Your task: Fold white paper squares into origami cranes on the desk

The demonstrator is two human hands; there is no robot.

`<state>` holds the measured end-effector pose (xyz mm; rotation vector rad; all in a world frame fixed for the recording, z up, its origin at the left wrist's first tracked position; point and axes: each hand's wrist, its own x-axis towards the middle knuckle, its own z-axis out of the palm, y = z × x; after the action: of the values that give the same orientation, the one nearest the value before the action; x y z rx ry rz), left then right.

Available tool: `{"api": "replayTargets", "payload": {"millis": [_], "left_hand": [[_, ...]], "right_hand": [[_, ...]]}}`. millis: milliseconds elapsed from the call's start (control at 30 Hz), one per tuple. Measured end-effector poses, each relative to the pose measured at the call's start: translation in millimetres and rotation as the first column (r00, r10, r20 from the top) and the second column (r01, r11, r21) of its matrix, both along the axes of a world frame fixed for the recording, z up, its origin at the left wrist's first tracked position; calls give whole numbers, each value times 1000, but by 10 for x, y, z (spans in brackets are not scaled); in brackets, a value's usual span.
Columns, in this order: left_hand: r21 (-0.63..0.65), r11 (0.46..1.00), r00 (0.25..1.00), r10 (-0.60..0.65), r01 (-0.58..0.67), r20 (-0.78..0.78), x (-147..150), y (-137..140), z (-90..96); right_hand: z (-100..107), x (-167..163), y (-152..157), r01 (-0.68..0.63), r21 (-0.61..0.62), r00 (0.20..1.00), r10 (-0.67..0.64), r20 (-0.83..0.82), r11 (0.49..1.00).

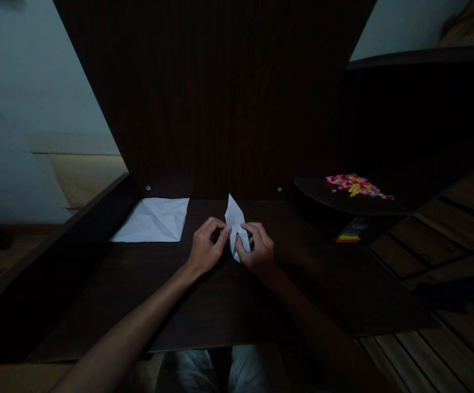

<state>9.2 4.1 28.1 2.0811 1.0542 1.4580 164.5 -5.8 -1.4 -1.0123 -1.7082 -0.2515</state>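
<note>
A folded white paper [235, 214] with a pointed upper end is held between my two hands, over the dark wooden desktop [204, 305]. On its left edge, my left hand [207, 244] pinches it between thumb and fingers. My right hand [259, 248] grips the other side, with the thumb on the paper's front and the fingers curled along its right edge. The lower tip of the paper shows below my right thumb. To the left of my hands lies a flat stack of creased white paper sheets [155, 220].
A small dark shelf [310, 188] at the right bears a heap of pink, red and yellow bits [355, 184]. Under it is an object with a yellow stripe [349, 238]. A raised side panel [52, 256] bounds the desk at left, and a tall dark board [220, 98] stands behind.
</note>
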Motion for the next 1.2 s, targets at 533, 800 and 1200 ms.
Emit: {"api": "replayTargets", "payload": {"millis": [533,800,1200], "left_hand": [[-27,992,986,122,-119,117,4,19,-64],[251,956,987,158,-151,-6,-26,11,-49],[21,997,991,74,-76,114,-48,62,-132]], "right_hand": [[-64,19,-39,-1,-22,986,-3,-164,1000],[-13,-31,-72,-32,15,983,34,-180,999],[-41,1,-29,-147,-173,886,52,-460,974]]}}
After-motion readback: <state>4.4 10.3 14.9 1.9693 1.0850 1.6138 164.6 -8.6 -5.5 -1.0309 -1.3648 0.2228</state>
